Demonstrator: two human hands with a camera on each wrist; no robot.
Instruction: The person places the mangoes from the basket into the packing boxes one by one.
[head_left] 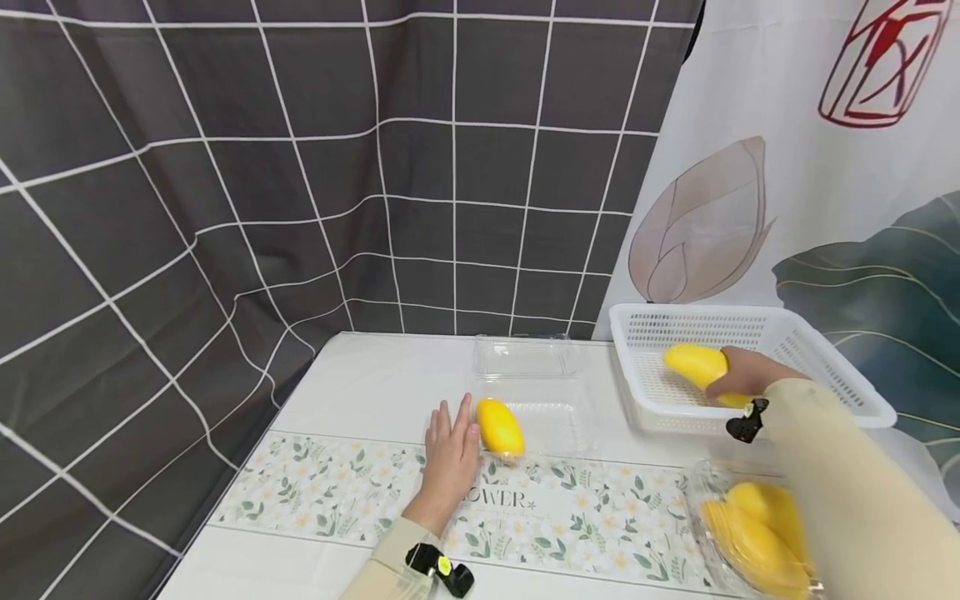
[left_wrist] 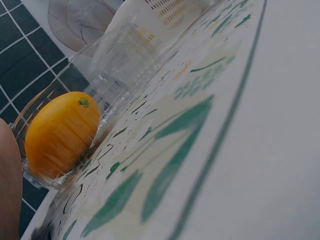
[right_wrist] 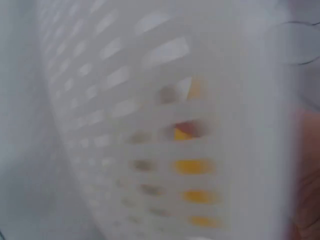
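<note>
In the head view my left hand lies with straight fingers at the left edge of a clear plastic clamshell box, its lid folded back. One yellow mango sits at the left end of this box, right by the fingertips; the left wrist view shows the same mango through the clear wall. My right hand reaches into a white slotted basket and grips a yellow mango. More yellow fruit shows under that hand. The right wrist view is mostly filled by the basket's wall.
At the front right, a clear plastic box holding several yellow mangoes is partly covered by the right sleeve. A floral strip crosses the white table. Dark gridded cloth and a white printed curtain hang behind.
</note>
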